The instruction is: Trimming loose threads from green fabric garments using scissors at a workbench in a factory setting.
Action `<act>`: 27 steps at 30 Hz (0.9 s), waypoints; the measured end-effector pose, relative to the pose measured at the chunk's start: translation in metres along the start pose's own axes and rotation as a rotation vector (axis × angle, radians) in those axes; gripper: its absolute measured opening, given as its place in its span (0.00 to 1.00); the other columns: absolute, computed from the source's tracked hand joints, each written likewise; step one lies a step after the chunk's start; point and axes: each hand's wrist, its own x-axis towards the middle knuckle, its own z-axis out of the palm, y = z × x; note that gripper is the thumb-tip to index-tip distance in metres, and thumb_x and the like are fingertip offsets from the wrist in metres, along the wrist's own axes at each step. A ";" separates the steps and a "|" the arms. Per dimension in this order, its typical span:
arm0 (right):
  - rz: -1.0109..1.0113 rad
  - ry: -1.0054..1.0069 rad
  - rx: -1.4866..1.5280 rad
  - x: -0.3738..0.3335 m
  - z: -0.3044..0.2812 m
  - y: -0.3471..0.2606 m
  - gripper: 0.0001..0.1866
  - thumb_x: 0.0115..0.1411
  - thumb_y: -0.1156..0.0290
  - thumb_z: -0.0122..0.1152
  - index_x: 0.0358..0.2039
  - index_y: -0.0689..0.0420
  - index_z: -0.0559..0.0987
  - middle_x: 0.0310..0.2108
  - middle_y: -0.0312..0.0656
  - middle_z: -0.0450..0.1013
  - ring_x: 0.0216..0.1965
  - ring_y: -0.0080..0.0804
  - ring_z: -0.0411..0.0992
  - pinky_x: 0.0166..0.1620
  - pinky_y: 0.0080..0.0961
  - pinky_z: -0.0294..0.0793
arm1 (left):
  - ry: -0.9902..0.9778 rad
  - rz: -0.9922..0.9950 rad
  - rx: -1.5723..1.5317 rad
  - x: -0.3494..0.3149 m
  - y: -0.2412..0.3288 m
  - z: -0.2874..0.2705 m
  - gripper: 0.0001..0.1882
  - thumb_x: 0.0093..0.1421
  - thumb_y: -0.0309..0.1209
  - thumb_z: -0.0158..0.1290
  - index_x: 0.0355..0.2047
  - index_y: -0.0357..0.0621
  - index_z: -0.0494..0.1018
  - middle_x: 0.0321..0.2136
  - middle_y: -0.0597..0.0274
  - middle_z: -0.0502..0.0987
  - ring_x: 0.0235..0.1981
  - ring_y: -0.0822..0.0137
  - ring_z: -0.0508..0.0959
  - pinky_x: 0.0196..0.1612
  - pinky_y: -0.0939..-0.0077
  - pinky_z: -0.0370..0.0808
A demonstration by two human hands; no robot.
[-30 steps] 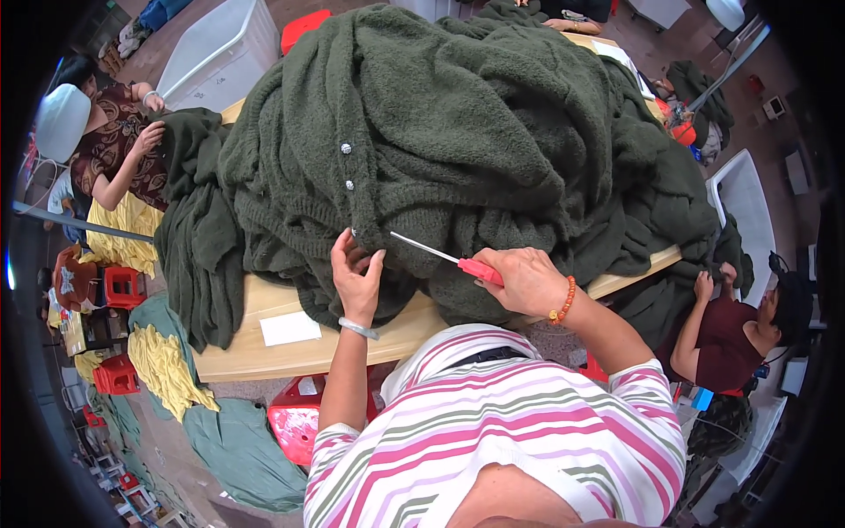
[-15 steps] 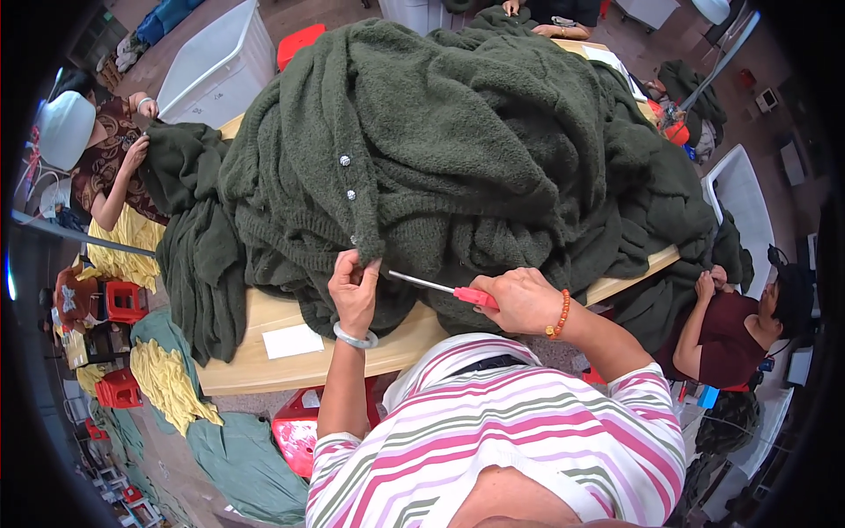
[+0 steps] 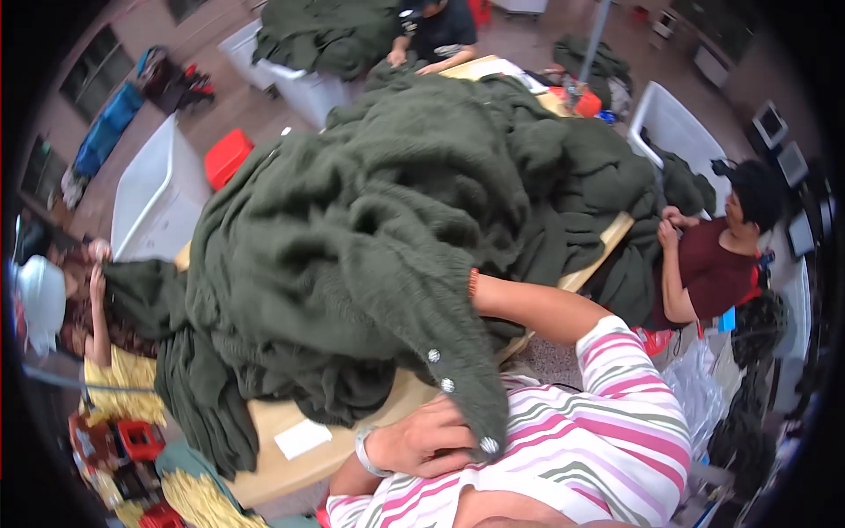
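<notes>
Dark green knit cardigan (image 3: pixel 352 255) lies heaped on the wooden table (image 3: pixel 282 418), its button band with pale buttons (image 3: pixel 447 385) hanging over the near edge toward the person. Left hand (image 3: pixel 427 438) grips the band's lower end, fingers curled around the knit near the lowest button. Right hand is buried under the knit, only the forearm (image 3: pixel 537 308) shows; cannot tell its grip. Seated co-worker (image 3: pixel 717 255) handles green knit at the table's right.
</notes>
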 end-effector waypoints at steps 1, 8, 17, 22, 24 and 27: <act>-0.040 0.000 -0.041 -0.001 0.007 -0.014 0.22 0.69 0.64 0.37 0.59 0.59 0.67 0.59 0.42 0.66 0.57 0.29 0.64 0.61 0.25 0.60 | 0.042 -0.046 0.039 0.005 -0.005 -0.002 0.11 0.51 0.25 0.59 0.35 0.38 0.76 0.40 0.49 0.75 0.44 0.47 0.74 0.52 0.58 0.67; -0.269 0.036 -0.286 -0.028 0.080 -0.089 0.25 0.70 0.63 0.35 0.65 0.56 0.58 0.65 0.40 0.57 0.64 0.31 0.54 0.67 0.27 0.49 | 0.289 -0.297 0.178 0.040 -0.044 0.001 0.13 0.47 0.24 0.59 0.35 0.37 0.78 0.41 0.48 0.76 0.46 0.49 0.75 0.50 0.64 0.70; -0.917 0.132 0.281 -0.327 0.303 -0.393 0.27 0.65 0.57 0.45 0.61 0.56 0.64 0.58 0.41 0.65 0.59 0.39 0.62 0.62 0.33 0.60 | 0.389 -0.335 0.187 0.150 -0.125 -0.009 0.13 0.51 0.18 0.56 0.38 0.36 0.76 0.36 0.51 0.78 0.44 0.56 0.76 0.48 0.68 0.72; -0.828 -1.234 1.099 -0.413 0.428 -0.425 0.32 0.66 0.53 0.41 0.66 0.56 0.57 0.65 0.45 0.55 0.67 0.41 0.50 0.68 0.31 0.45 | 0.354 -0.412 0.162 0.216 -0.192 -0.013 0.10 0.54 0.21 0.56 0.38 0.36 0.76 0.37 0.52 0.78 0.42 0.59 0.77 0.47 0.70 0.72; -0.768 -1.598 1.387 -0.374 0.401 -0.400 0.34 0.65 0.52 0.41 0.66 0.56 0.55 0.67 0.47 0.51 0.69 0.41 0.46 0.69 0.31 0.43 | 0.353 -0.514 0.105 0.237 -0.217 -0.016 0.10 0.55 0.22 0.56 0.38 0.36 0.76 0.36 0.53 0.78 0.41 0.61 0.77 0.47 0.70 0.72; -0.660 -1.696 1.733 -0.493 0.276 -0.436 0.29 0.63 0.54 0.45 0.59 0.60 0.66 0.59 0.53 0.65 0.59 0.45 0.64 0.59 0.35 0.64 | 0.331 -0.581 0.075 0.264 -0.264 -0.017 0.11 0.56 0.24 0.56 0.40 0.37 0.76 0.39 0.56 0.76 0.40 0.63 0.77 0.46 0.73 0.73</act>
